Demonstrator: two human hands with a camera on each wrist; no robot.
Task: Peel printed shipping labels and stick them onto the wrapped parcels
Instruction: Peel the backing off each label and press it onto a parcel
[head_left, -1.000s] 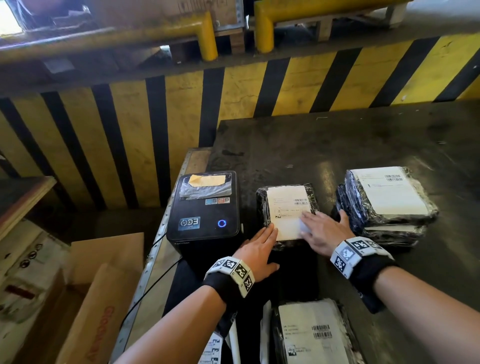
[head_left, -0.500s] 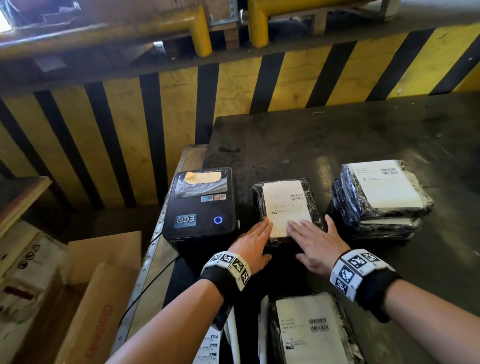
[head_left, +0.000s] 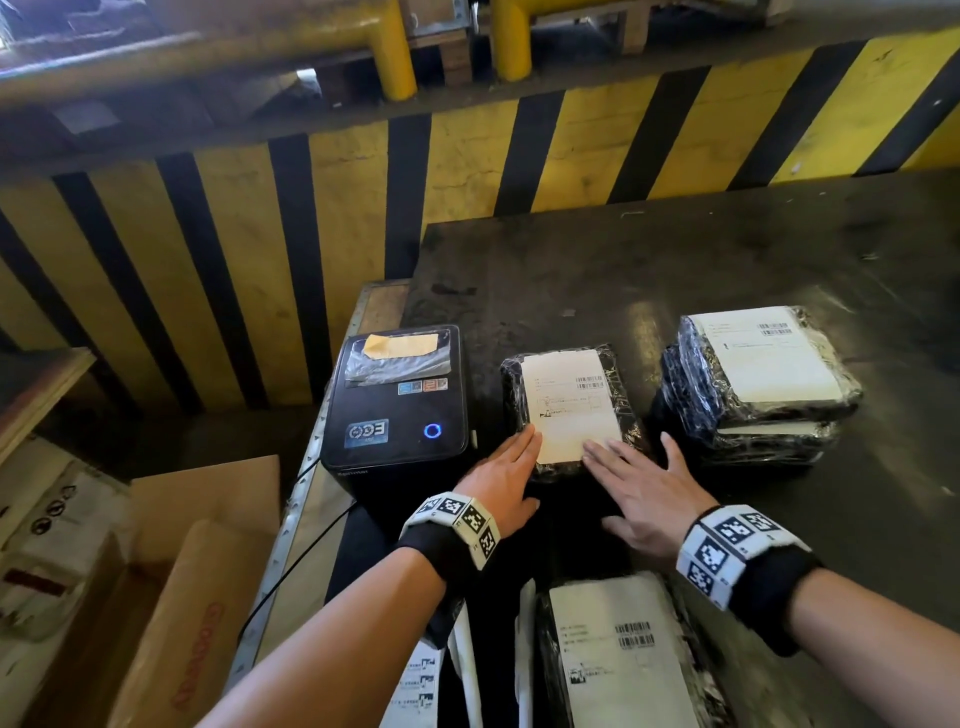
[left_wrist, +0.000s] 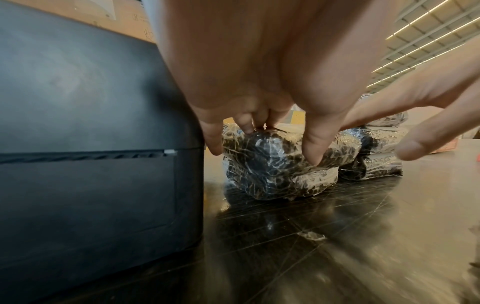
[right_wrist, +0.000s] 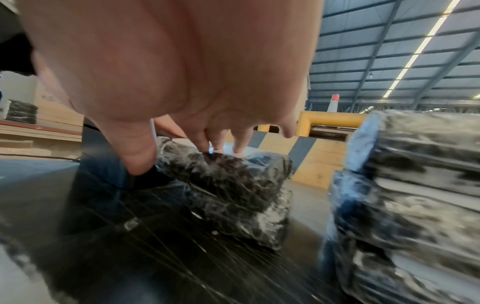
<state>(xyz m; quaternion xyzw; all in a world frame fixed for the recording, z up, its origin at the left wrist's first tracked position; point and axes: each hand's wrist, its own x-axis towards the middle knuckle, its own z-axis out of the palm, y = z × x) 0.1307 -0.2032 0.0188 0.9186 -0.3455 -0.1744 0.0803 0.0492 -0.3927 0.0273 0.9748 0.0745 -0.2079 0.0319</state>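
Now flat hands (head_left: 571, 488) press crinkly film-wrapped parcel (head_left: 569, 410), paper label (head_left: 571, 408).

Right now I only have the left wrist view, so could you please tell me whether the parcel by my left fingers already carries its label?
Observer: Yes. The head view shows a white label stuck flat on top of that middle parcel.
Operator: Thank you. Where is the right hand?
Observer: The right hand lies flat and touches the label's near right corner. The left hand touches its near left edge.
Operator: Is the stack further right labelled as well?
Observer: The top parcel of the stack shows a white label with a barcode.
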